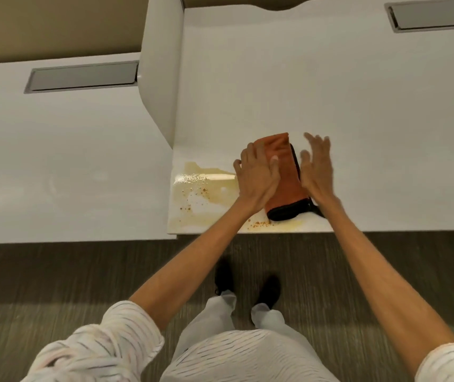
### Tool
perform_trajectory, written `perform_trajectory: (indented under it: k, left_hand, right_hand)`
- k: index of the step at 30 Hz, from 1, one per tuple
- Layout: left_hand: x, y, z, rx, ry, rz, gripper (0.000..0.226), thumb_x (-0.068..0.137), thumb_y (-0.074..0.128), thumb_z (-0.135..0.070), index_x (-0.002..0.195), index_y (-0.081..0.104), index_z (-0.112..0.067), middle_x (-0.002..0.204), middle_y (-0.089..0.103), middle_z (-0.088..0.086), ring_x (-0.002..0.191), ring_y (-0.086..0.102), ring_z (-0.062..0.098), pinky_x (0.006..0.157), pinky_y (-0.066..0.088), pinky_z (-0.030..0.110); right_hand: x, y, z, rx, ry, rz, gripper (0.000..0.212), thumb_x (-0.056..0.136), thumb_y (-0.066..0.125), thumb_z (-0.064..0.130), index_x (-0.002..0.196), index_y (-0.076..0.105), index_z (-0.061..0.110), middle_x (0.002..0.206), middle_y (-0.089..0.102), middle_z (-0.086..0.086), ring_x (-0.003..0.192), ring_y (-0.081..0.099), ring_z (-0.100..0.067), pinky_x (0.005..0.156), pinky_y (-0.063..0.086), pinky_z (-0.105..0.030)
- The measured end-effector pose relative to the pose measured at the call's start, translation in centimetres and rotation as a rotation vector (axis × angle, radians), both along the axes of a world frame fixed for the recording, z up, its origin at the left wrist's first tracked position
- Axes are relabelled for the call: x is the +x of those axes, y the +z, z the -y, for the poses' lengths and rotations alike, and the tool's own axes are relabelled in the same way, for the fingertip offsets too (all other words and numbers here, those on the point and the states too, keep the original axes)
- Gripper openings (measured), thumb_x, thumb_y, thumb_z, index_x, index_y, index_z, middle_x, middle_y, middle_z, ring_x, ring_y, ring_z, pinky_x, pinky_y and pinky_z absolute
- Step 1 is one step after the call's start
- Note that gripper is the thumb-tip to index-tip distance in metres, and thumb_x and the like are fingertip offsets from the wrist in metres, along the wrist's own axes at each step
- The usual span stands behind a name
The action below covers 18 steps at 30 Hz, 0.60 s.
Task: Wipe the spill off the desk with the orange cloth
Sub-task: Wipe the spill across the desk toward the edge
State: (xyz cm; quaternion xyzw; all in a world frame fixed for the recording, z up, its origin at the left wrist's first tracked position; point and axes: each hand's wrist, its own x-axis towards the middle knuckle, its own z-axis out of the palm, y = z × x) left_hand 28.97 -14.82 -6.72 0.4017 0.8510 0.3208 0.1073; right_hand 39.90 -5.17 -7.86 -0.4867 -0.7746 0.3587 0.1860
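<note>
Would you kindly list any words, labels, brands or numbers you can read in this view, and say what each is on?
None: no legible text anywhere.
The orange cloth, the desk and the grey cable hatches carry no visible print.

The orange cloth, folded with a black hem, lay on the white worktop near its front edge. The left hand pressed flat on the cloth's left side, fingers spread, with no closed grip. The right hand stood open just right of the cloth, blurred, palm facing it. Left of the left hand spread the yellowish spill with reddish crumbs; more crumbs lay by the front edge below the cloth. A white divider rose beyond the spill.
</note>
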Motion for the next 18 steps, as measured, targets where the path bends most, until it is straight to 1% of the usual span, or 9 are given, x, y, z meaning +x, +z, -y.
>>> perform_trajectory:
  k: [2,3,6,8,12,15,18]
  left_hand:
    - [0.9,-0.2,-1.8,-0.087,-0.003,-0.048,0.048,0.097,0.039,-0.038,0.140,0.041,-0.017,0.147,0.042,0.010,0.134,0.039,0.028,0.109,0.030,0.053]
    - [1.3,-0.5,-2.6,-0.127,-0.020,-0.070,0.052,0.098,0.037,-0.041,0.144,0.038,-0.017,0.153,0.034,0.013,0.139,0.034,0.029,0.112,0.025,0.054]
    - [1.8,-2.0,-3.9,-0.192,-0.044,-0.082,0.059,0.102,0.033,-0.040,0.154,0.024,-0.015,0.164,0.016,0.014,0.152,0.013,0.030,0.122,0.008,0.052]
    - [2.1,-3.2,-4.4,-0.199,-0.046,-0.101,0.061,0.104,0.029,-0.038,0.157,0.015,-0.012,0.166,0.008,0.013,0.154,0.003,0.027,0.124,0.000,0.050]
    - [2.5,-4.8,-5.0,-0.178,-0.019,-0.194,0.059,0.104,0.027,-0.035,0.157,0.013,-0.015,0.166,0.009,0.011,0.155,0.003,0.025,0.124,-0.002,0.051]
    - [3.1,-4.9,-5.0,-0.231,-0.034,-0.201,0.059,0.104,0.024,-0.037,0.158,0.009,-0.016,0.166,0.007,0.009,0.155,0.000,0.023,0.124,-0.002,0.054]
    - [4.5,-4.5,-4.5,-0.268,-0.015,-0.198,0.059,0.104,0.021,-0.036,0.158,0.008,-0.017,0.167,0.005,0.006,0.155,-0.004,0.021,0.122,-0.003,0.059]
  right_hand:
    - [2.7,-0.3,-2.8,0.054,-0.014,0.056,0.046,0.104,0.031,0.028,0.149,0.037,0.021,0.162,0.026,-0.006,0.153,0.007,-0.019,0.122,0.015,-0.044]
    - [3.9,-0.7,-3.8,0.071,0.007,0.091,0.045,0.105,0.033,0.027,0.148,0.039,0.018,0.160,0.028,-0.008,0.153,0.008,-0.020,0.123,0.015,-0.045]
    - [6.1,-2.4,-5.3,0.150,0.147,0.209,0.044,0.105,0.036,0.025,0.147,0.040,0.013,0.158,0.031,-0.013,0.152,0.012,-0.026,0.124,0.007,-0.048]
    - [6.5,-3.2,-5.9,0.225,0.215,0.250,0.045,0.105,0.036,0.025,0.148,0.038,0.013,0.158,0.032,-0.014,0.151,0.015,-0.027,0.124,0.007,-0.050]
    - [6.7,-4.0,-6.4,0.282,0.261,0.308,0.052,0.105,0.035,0.032,0.153,0.029,0.013,0.161,0.026,-0.011,0.151,0.016,-0.024,0.124,0.004,-0.050]
    - [7.0,-4.8,-6.3,0.340,0.290,0.359,0.057,0.104,0.031,0.039,0.154,0.025,0.013,0.161,0.025,-0.010,0.152,0.016,-0.021,0.124,0.000,-0.050]
    - [7.0,-5.0,-6.5,0.345,0.279,0.356,0.058,0.104,0.028,0.041,0.154,0.025,0.012,0.162,0.025,-0.010,0.151,0.017,-0.021,0.124,0.001,-0.051]
